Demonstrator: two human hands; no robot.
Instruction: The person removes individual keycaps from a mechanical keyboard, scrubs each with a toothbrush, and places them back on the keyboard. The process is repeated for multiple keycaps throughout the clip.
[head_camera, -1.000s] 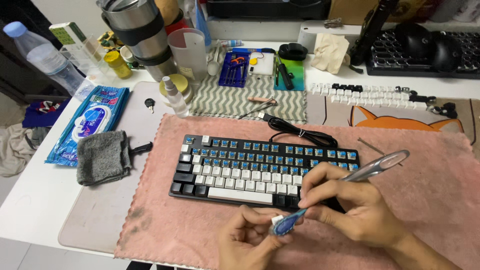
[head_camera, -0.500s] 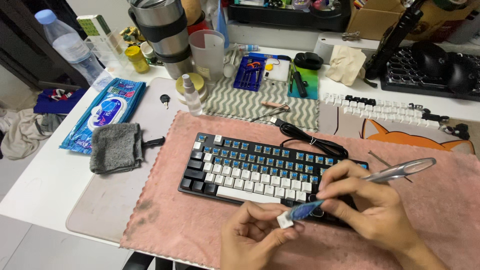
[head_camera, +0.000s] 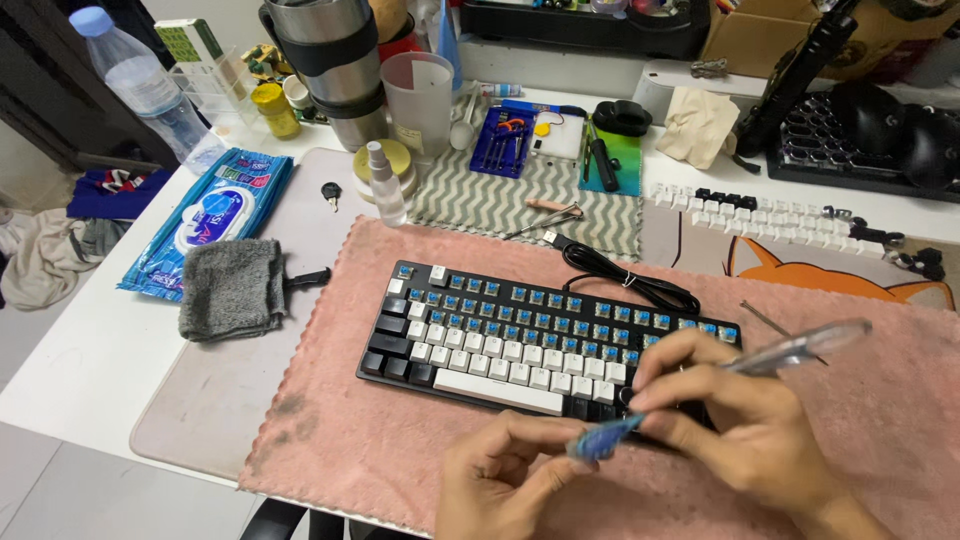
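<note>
Pink mat (head_camera: 820, 400) covers the desk under both hands. Left fingers (head_camera: 520, 450) pinch a small blue part (head_camera: 603, 440), steadying it just in front of the keyboard (head_camera: 520, 335). Right hand (head_camera: 740, 420) is closed around a clear tool (head_camera: 800, 348), tip toward the part. Cable (head_camera: 620, 275), grey cloth (head_camera: 232, 290) and loose keycaps (head_camera: 770, 215) lie beyond, well apart.

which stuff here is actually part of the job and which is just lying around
In use: left hand, right hand, blue brush, clear pen-like tool, keyboard, pink towel.
Lying about: grey cloth, wipes pack, water bottle, spray bottle.
</note>
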